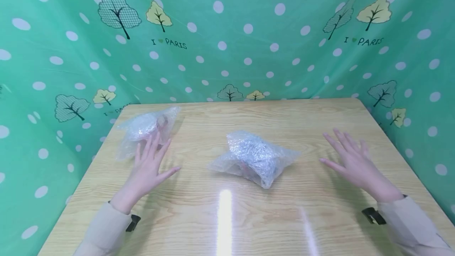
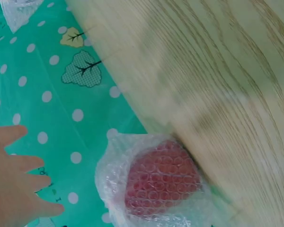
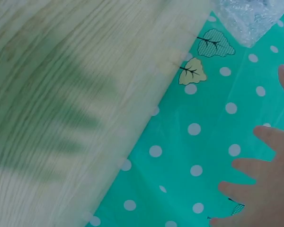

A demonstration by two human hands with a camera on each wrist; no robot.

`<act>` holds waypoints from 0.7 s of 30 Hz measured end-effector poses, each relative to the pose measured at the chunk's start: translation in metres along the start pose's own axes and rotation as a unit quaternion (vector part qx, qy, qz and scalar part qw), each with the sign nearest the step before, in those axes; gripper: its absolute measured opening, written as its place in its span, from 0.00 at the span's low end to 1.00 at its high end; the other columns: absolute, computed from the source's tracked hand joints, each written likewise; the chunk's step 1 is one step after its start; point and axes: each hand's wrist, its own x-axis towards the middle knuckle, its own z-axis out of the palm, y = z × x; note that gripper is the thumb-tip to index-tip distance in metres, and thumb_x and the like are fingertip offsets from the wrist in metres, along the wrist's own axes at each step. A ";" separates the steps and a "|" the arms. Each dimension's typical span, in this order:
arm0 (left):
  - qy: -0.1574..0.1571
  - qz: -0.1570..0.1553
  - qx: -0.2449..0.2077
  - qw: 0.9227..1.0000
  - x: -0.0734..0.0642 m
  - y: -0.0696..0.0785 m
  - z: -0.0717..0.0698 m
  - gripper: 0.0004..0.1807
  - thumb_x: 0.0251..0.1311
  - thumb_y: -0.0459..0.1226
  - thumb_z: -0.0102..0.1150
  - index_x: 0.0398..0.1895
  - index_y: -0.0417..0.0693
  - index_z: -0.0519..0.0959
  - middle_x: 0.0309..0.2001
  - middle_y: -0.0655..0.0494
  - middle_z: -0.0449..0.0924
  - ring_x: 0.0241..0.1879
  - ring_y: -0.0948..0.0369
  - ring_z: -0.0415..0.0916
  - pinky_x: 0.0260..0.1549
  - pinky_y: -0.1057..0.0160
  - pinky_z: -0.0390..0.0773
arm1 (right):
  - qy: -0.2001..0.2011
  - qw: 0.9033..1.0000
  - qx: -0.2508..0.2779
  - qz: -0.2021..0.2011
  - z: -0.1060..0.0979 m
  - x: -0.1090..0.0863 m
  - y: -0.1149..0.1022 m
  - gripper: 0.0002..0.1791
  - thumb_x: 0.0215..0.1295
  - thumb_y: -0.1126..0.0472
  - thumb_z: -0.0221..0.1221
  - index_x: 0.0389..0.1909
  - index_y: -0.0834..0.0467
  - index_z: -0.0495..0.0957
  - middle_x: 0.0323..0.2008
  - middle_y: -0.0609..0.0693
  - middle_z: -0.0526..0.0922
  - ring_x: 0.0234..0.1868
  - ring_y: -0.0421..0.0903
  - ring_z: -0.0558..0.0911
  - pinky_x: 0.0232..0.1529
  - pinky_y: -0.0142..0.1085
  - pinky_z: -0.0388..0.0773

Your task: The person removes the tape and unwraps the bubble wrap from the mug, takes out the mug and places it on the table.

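Observation:
In the head view my left hand (image 1: 146, 172) is held with fingers spread, overlapping the near side of a bubble-wrapped package (image 1: 143, 126) at the table's far left. The left wrist view shows something red and rounded (image 2: 163, 179) through clear bubble wrap, to the right of the left hand (image 2: 14, 182). A second bubble-wrapped package (image 1: 254, 155) lies mid-table between the hands, its contents mostly hidden by silvery glare. My right hand (image 1: 357, 169), fingers also spread, holds nothing and is to the right of that package. The right wrist view has a wrapped corner (image 3: 251, 23) at the top.
A pale wood-grain table (image 1: 192, 216) spans the front, with bright light reflections near its close edge. Green dotted cloth (image 1: 234, 38) printed with trees hangs behind the table and down both sides. Dark straps (image 1: 374, 215) show at the sleeve cuffs.

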 end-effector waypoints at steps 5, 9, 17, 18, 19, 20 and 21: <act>0.029 0.021 -0.013 0.999 0.000 0.005 -0.001 0.42 0.52 0.55 0.53 0.64 0.42 0.55 0.68 0.40 0.38 0.65 0.41 0.38 0.61 0.44 0.27 | -0.002 1.000 0.009 -0.005 0.000 0.003 -0.004 0.41 0.60 0.46 0.52 0.68 0.50 0.42 0.68 0.61 0.39 0.66 0.63 0.40 0.58 0.60 0.21; 0.063 0.040 -0.030 0.997 0.001 0.012 -0.001 0.37 0.53 0.55 0.52 0.60 0.39 0.62 0.64 0.37 0.50 0.64 0.41 0.44 0.62 0.44 0.32 | 0.003 1.000 0.021 -0.011 0.000 0.005 -0.008 0.40 0.59 0.46 0.53 0.68 0.51 0.45 0.67 0.61 0.42 0.66 0.62 0.42 0.60 0.58 0.23; 0.129 0.083 -0.057 0.987 0.002 0.024 0.001 0.31 0.58 0.54 0.47 0.53 0.37 0.69 0.57 0.37 0.64 0.58 0.42 0.57 0.62 0.43 0.43 | 0.019 0.998 0.045 -0.044 -0.001 0.010 -0.020 0.38 0.58 0.50 0.55 0.66 0.54 0.51 0.64 0.66 0.49 0.62 0.67 0.50 0.61 0.61 0.34; 0.133 0.085 -0.060 0.986 0.002 0.026 0.002 0.31 0.58 0.54 0.47 0.52 0.37 0.70 0.56 0.37 0.65 0.58 0.42 0.58 0.62 0.43 0.44 | 0.020 0.998 0.046 -0.047 -0.001 0.011 -0.021 0.37 0.58 0.50 0.55 0.66 0.55 0.52 0.64 0.67 0.50 0.61 0.68 0.52 0.60 0.62 0.35; 0.137 0.088 -0.062 0.985 0.002 0.027 0.002 0.30 0.58 0.53 0.47 0.52 0.37 0.70 0.56 0.38 0.66 0.57 0.42 0.59 0.61 0.43 0.45 | 0.019 0.998 0.047 -0.047 -0.001 0.011 -0.023 0.37 0.58 0.49 0.55 0.65 0.55 0.52 0.64 0.67 0.51 0.60 0.69 0.53 0.60 0.63 0.37; 0.142 0.092 -0.065 0.983 0.002 0.028 0.003 0.29 0.58 0.53 0.47 0.51 0.37 0.71 0.55 0.38 0.67 0.56 0.42 0.60 0.61 0.43 0.45 | 0.018 0.998 0.047 -0.047 -0.001 0.012 -0.024 0.36 0.58 0.49 0.55 0.65 0.55 0.53 0.63 0.67 0.51 0.59 0.69 0.53 0.59 0.63 0.39; 0.149 0.095 -0.067 0.982 0.003 0.029 0.003 0.28 0.58 0.52 0.47 0.50 0.37 0.72 0.54 0.38 0.68 0.55 0.42 0.61 0.61 0.43 0.46 | 0.018 0.998 0.048 -0.048 -0.001 0.013 -0.026 0.36 0.58 0.49 0.55 0.65 0.56 0.54 0.63 0.68 0.52 0.59 0.70 0.54 0.58 0.64 0.42</act>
